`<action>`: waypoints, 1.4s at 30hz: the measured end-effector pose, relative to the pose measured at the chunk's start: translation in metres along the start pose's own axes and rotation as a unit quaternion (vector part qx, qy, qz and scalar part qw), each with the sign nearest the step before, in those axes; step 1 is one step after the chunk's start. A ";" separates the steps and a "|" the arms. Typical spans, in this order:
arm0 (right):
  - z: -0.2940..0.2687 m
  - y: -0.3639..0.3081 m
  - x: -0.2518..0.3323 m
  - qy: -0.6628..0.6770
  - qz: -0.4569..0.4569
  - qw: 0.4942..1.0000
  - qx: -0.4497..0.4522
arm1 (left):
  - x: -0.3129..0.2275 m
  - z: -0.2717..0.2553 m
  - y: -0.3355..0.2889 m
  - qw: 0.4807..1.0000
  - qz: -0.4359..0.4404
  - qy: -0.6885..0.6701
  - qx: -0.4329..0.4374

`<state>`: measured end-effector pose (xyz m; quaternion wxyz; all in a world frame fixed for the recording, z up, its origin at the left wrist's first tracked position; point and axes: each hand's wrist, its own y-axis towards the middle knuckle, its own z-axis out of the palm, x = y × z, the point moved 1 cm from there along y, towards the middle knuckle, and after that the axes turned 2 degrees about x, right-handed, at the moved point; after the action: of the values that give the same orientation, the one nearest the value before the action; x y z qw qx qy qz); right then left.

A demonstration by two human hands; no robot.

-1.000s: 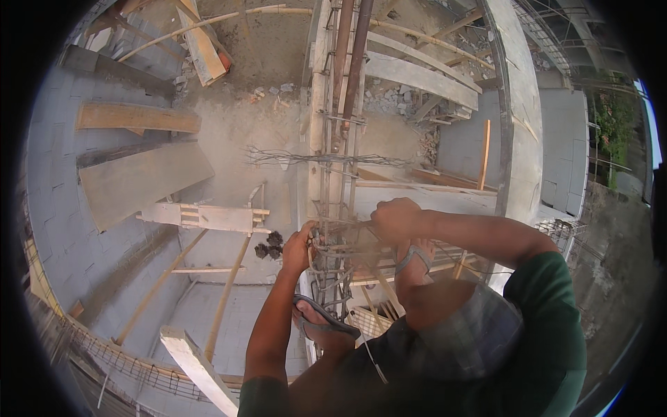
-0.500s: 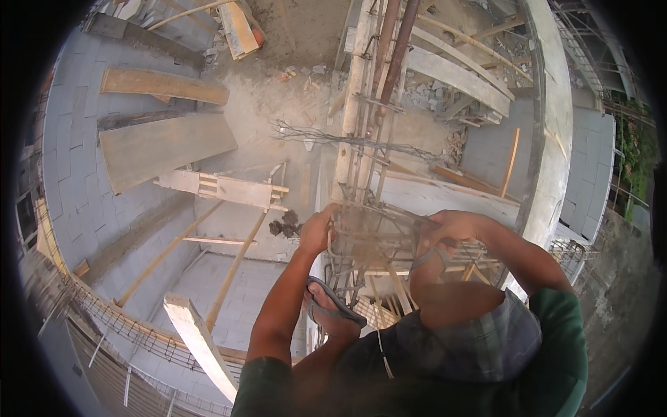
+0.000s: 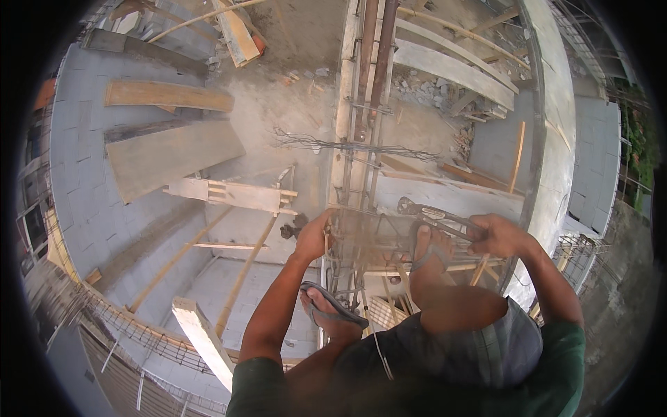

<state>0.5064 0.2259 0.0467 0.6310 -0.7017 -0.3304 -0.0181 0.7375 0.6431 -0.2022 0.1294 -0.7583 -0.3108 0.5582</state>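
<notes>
My right hand (image 3: 497, 236) is closed around the handles of a pair of pincers (image 3: 441, 215). Their jaws point left, above my right foot (image 3: 429, 254) in its flip-flop. My left hand (image 3: 314, 238) curls over the left side of the rebar cage (image 3: 333, 257); its fingertips are partly hidden behind the bars. A blurred smear in the picture hides part of the cage between my hands. Just beyond, a bundle of thin tie wires (image 3: 354, 147) lies across the long bars.
My left foot (image 3: 332, 306) stands beside the cage in a flip-flop. A white beam (image 3: 552, 139) runs along the right. Down on the left are wooden boards (image 3: 174, 156), bamboo poles (image 3: 246, 274) and a block wall (image 3: 76, 146). A white timber post (image 3: 201, 340) rises at lower left.
My right hand has moved right, away from the cage, and the pincers now show plainly in it. My left hand stays at the cage's left side. The whole view has shifted slightly.
</notes>
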 end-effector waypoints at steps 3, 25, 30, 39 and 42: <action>-0.017 0.000 0.012 -0.174 -0.103 0.972 -0.116 | -0.004 -0.002 -0.004 0.999 -0.010 -0.046 0.001; 0.019 0.239 0.142 -0.203 -0.462 0.803 -0.316 | -0.118 0.024 0.000 0.973 -0.068 0.001 -0.221; 0.011 0.239 0.140 -0.234 -0.499 0.788 -0.276 | -0.128 0.023 0.001 0.970 -0.052 -0.004 -0.236; 0.011 0.243 0.148 -0.204 -0.468 0.818 -0.264 | -0.117 0.032 0.002 0.958 -0.083 0.046 -0.270; 0.009 0.237 0.151 -0.154 -0.455 0.842 -0.245 | -0.116 0.030 0.002 0.963 -0.081 0.029 -0.257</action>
<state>0.7367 0.3045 -0.0957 0.3008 -0.5977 -0.6902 -0.2754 0.6889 0.5661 -0.1249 -0.0158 -0.7541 -0.5005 0.4250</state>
